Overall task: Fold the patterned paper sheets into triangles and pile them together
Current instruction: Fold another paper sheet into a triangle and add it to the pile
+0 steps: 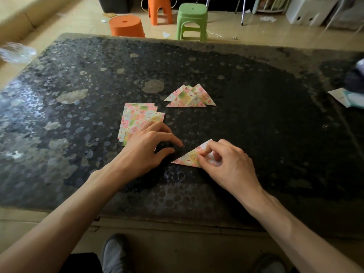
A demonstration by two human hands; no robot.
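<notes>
Fold looks finished: right hand [228, 164] fingers pinch triangle [187, 159] nearside of pile [190, 96]; left hand [145, 146] released. Next: stack it there.

On the bench [256, 134], the stack of sheets [137, 117] lies left; the pile of triangles [190, 97] sits behind it to the right; one triangle [187, 159] lies nearest, under the right grip [230, 164]. Three stools [192, 20] stand behind the bench.

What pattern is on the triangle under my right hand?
The triangle has pastel pink, green and yellow checks; head view.
</notes>
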